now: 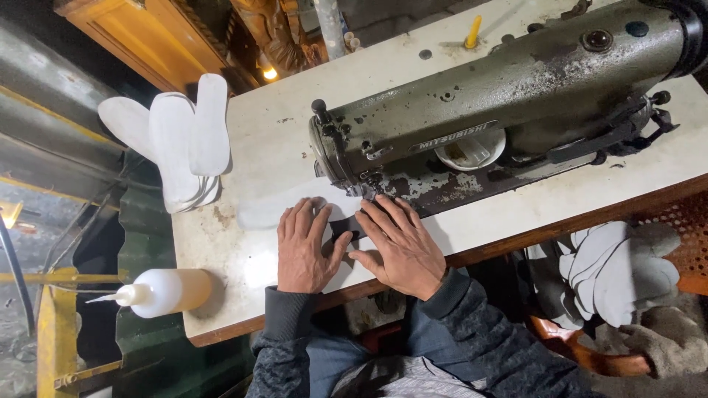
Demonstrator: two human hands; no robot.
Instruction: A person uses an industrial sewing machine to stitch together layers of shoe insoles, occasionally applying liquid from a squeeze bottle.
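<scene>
My left hand (304, 247) lies flat, fingers apart, pressing a white sole-shaped piece (262, 212) onto the white table (273, 140). My right hand (400, 245) lies flat beside it, fingertips close to the needle area (366, 189) of the old grey-green sewing machine (509, 96). A small dark piece (344, 237) shows between my thumbs. Both hands press down rather than grip. The part of the white piece under the hands is hidden.
A stack of white insole-shaped cutouts (181, 140) overhangs the table's left edge. A plastic squeeze bottle (166, 292) lies at the front-left corner. More white cutouts (612, 269) sit in an orange basket at lower right. A yellow spool pin (473, 32) stands at the back.
</scene>
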